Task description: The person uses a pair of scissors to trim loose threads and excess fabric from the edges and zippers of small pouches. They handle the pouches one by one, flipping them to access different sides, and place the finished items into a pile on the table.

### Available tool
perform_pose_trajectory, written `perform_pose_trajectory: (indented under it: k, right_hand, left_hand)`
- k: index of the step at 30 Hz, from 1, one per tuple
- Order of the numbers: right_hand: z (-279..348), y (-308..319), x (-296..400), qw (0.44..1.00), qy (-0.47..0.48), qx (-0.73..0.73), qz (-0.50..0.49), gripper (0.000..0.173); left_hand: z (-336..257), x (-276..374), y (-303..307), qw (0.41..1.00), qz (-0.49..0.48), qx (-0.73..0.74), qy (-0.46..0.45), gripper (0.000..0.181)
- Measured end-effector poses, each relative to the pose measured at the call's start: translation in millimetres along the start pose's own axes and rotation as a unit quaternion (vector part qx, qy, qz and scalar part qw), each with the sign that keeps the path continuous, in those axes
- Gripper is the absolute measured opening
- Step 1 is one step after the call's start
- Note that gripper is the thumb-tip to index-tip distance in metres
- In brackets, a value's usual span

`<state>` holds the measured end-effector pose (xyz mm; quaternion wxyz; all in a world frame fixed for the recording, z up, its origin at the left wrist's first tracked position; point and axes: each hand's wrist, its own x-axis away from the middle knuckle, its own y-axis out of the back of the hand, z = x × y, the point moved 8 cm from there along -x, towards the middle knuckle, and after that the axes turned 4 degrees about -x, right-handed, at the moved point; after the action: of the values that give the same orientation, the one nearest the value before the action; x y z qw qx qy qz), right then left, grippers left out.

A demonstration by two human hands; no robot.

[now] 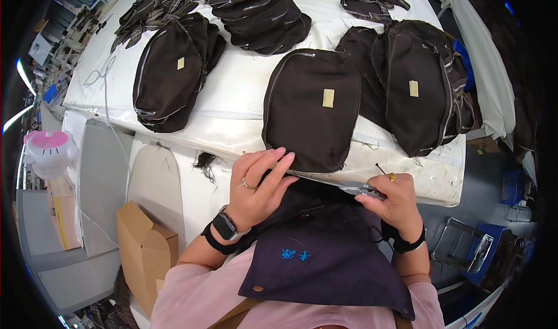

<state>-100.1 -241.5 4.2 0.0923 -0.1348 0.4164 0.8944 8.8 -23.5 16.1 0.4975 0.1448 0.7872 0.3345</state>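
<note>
In front of me a dark fabric piece (pixel 301 124) lies at the table edge. A metal zipper (pixel 279 70) follows its curved left side, and a pale yellow sticker (pixel 328 98) is on its face. My left hand (pixel 257 183) pinches its lower left edge between thumb and fingers. Grey thread snips (pixel 359 188) sit in my right hand (pixel 399 205), their blades pointing left along the lower edge of the piece. Whether the blades touch a thread cannot be made out.
Similar zippered pieces are piled at left (pixel 168 72), at the back (pixel 261 17) and at right (pixel 414 89) on the white-covered table (pixel 235 89). Plaid fabric (pixel 152 11) lies behind. A cardboard box (pixel 144 250) and a pink-and-white container (pixel 50 152) stand at left, a metal-framed stool (pixel 462 244) at right.
</note>
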Motion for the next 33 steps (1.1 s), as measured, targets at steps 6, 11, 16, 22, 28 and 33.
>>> perform_pose_trajectory:
  k: [6,11,16,22,28,33]
  right_hand:
    - [-4.8,8.2,27.6,0.998,-0.038,-0.028,-0.051,0.039]
    - [-14.0,13.9,50.2,0.995,-0.063,-0.029,-0.066,0.038]
    - [-12.9,19.9,65.3,0.991,-0.084,-0.047,-0.091,0.035]
    - [-0.9,23.8,88.1,0.988,-0.107,-0.047,-0.106,0.032]
    - [12.5,33.5,116.7,0.984,-0.105,-0.04,-0.142,0.027]
    - [0.6,39.5,146.7,0.967,-0.171,-0.077,-0.172,0.024]
  left_hand:
    - [-7.5,-5.1,-3.6,0.997,-0.031,0.023,-0.061,0.032]
    - [-19.5,-4.6,8.3,0.994,-0.064,0.061,-0.06,0.02]
    - [-44.0,17.0,3.7,0.977,0.123,0.155,-0.075,0.028]
    - [-57.9,-25.6,-1.7,0.993,0.073,0.045,-0.086,0.075]
    - [-35.3,-31.5,-46.9,0.986,0.15,0.001,-0.073,0.062]
    - [-29.0,-30.8,-42.0,0.99,0.122,0.042,-0.05,0.064]
